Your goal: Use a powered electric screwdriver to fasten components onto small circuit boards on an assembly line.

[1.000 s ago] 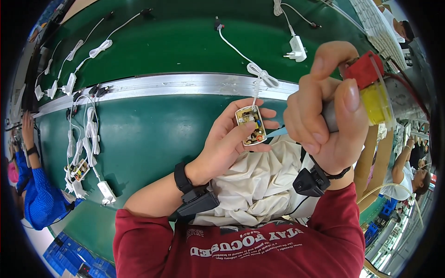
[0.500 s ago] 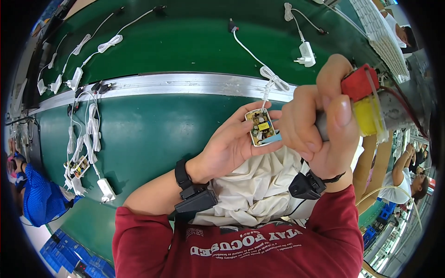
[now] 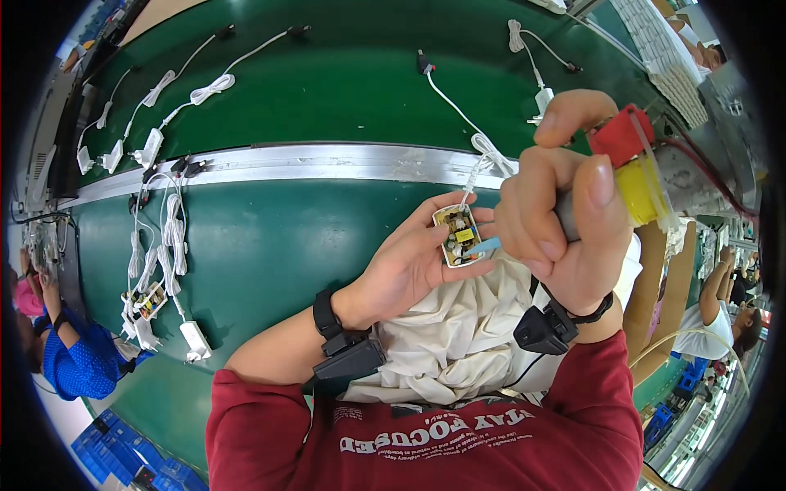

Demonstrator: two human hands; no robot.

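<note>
Your left hand point(image 3: 409, 266) was cupped palm-up, its fingers pinching a small rectangular yellow circuit board point(image 3: 457, 236) by the edges, with the thumb on the near long side. The board sat tilted above a crumpled cream cloth point(image 3: 458, 344) in your lap, just off the near edge of the green worktop point(image 3: 270, 245). A thin white cable point(image 3: 475, 155) ran from the board's far end up over the silver metal rail point(image 3: 286, 164) that crossed the worktop from left to right. Your right hand point(image 3: 565, 221) was closed tight around the grey barrel of a power tool with a red and yellow top point(image 3: 634, 168), thumb along the yellow band, and it pressed against the board's right edge, touching the left hand's fingertips. A pale blue tab point(image 3: 485, 245) showed between the board and that hand; whether it was the tool's tip you could not tell. To the left of your hands the near strip of worktop lay open as far as a cluster of white chargers with coiled leads point(image 3: 160, 270), well apart from you. Beyond the rail, more white cabled chargers point(image 3: 176, 106) lay spread with wide gaps between them. At the far left edge another person's blue sleeve point(image 3: 78, 364) rested by the worktop. On your right the room was tight, crowded by a brown cardboard panel point(image 3: 667, 286) close beside the tool hand.
</note>
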